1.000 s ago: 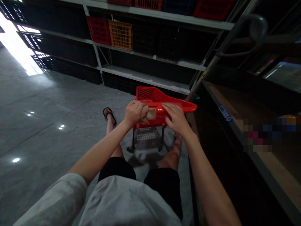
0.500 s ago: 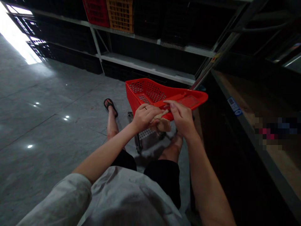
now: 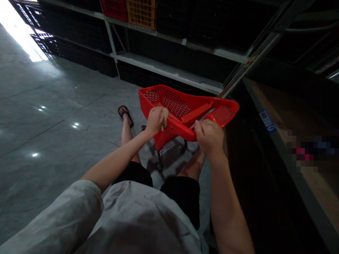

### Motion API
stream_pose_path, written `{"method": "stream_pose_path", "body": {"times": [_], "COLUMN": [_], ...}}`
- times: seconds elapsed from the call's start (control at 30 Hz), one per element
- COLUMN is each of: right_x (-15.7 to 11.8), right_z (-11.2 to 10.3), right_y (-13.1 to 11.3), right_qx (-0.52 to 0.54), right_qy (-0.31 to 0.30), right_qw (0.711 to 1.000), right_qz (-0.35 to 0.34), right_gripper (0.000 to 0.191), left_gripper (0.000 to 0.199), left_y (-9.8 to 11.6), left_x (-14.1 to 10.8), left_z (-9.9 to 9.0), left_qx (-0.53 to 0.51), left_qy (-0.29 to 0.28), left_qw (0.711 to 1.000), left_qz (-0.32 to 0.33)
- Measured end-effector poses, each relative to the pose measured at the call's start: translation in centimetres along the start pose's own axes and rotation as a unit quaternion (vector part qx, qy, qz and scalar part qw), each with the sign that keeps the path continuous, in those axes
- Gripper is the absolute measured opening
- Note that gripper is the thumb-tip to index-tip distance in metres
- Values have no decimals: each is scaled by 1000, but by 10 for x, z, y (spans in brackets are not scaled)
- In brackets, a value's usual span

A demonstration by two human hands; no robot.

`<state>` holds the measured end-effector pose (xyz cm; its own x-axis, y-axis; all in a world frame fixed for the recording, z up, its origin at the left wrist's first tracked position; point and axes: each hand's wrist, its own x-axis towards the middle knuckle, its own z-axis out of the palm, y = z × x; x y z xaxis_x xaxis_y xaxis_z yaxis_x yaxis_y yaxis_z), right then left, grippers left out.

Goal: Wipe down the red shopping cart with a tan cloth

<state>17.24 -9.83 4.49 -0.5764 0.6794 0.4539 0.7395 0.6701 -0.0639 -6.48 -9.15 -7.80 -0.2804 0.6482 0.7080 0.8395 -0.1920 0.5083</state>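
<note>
Head view: left hand (image 3: 156,121) pinches a rag (image 3: 165,118) against the red cart (image 3: 172,104), right hand (image 3: 208,137) gripping it too; a loose pinch could drop the rag.

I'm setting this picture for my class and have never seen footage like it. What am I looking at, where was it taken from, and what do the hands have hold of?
This picture comes from a camera worn on a person's head, looking forward and down, so the arms reaching out are that person's own. No machine is involved, only two bare hands. The left hand pinches a small tan cloth against a red plastic wheeled shopping basket, and the right hand grips the basket's rim. Below are black fabric shorts and a black sandal on a grey polished floor. Behind stand white metal shelves holding black, red and orange plastic crates.
</note>
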Motion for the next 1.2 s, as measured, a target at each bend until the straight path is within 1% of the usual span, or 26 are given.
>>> {"method": "stream_pose_path", "body": {"times": [0.07, 0.13, 0.17, 0.2, 0.23, 0.27, 0.33, 0.37, 0.43, 0.5, 0.53, 0.57, 0.6, 0.63, 0.67, 0.77, 0.8, 0.83, 0.87, 0.9, 0.97, 1.03, 1.1, 1.2], "right_x": [-1, -3, -4, -5, -5, -6, -6, -6, -5, -3, -2, -1, 1, 3, 6, 12, 14, 15, 15, 15, 13, 10, 5, -3], "right_z": [4, 7, 7, 8, 8, 7, 7, 6, 2, -5, -10, -14, -18, -21, -22, -20, -18, -16, -13, -12, -11, -11, -13, -14], "right_y": [1, 5, 6, 8, 10, 11, 12, 12, 10, 3, -2, -8, -15, -23, -30, -48, -52, -55, -55, -55, -51, -43, -34, -18], "right_qx": [4, 13, 20, 28, 36, 42, 44, 39, 21, 7, 6, 9, 15, 20, 21, -23, -51, -79, -103, -119, -130, -124, -111, -85], "right_qy": [21, 44, 52, 59, 62, 63, 57, 51, 32, 2, -12, -25, -34, -39, -44, -65, -73, -81, -86, -88, -86, -84, -82, -73], "right_qw": [1000, 999, 998, 998, 997, 997, 997, 998, 999, 1000, 999, 999, 998, 998, 998, 998, 996, 994, 991, 989, 988, 988, 989, 992], "right_qz": [4, 2, -3, -9, -16, -22, -27, -25, -20, -25, -31, -39, -44, -45, -42, -14, -4, 4, 7, 6, -11, -38, -59, -66], "right_gripper": [50, 52, 53, 53, 54, 54, 55, 55, 55, 53, 50, 47, 43, 39, 37, 39, 40, 40, 41, 41, 41, 40, 40, 39], "left_gripper": [50, 47, 46, 45, 43, 40, 38, 39, 43, 45, 46, 45, 45, 44, 44, 45, 46, 47, 48, 49, 51, 52, 50, 47], "left_y": [54, 103, 119, 129, 132, 128, 105, 89, 59, 40, 37, 39, 45, 55, 68, 104, 110, 111, 108, 99, 70, 33, -5, -50], "left_x": [-24, -45, -52, -58, -63, -67, -78, -85, -100, -111, -112, -110, -104, -96, -85, -50, -40, -32, -26, -21, -13, -4, 9, 30], "left_z": [0, 0, 2, 5, 9, 16, 32, 41, 57, 64, 64, 61, 56, 49, 41, 15, 9, 5, 4, 4, 9, 16, 23, 26], "left_qx": [-18, -97, -123, -149, -170, -188, -222, -238, -262, -281, -289, -295, -300, -304, -305, -294, -284, -270, -253, -231, -175, -118, -73, -14], "left_qy": [23, 57, 68, 81, 96, 115, 151, 162, 166, 165, 170, 176, 181, 184, 185, 182, 173, 157, 136, 112, 71, 41, 14, -42], "left_qw": [1000, 993, 988, 983, 978, 973, 963, 958, 945, 922, 907, 895, 888, 887, 892, 921, 933, 945, 956, 966, 982, 992, 997, 999], "left_qz": [4, 43, 58, 69, 75, 71, 34, -1, -99, -207, -253, -285, -299, -295, -277, -178, -138, -98, -61, -29, 10, 24, 23, 17]}}
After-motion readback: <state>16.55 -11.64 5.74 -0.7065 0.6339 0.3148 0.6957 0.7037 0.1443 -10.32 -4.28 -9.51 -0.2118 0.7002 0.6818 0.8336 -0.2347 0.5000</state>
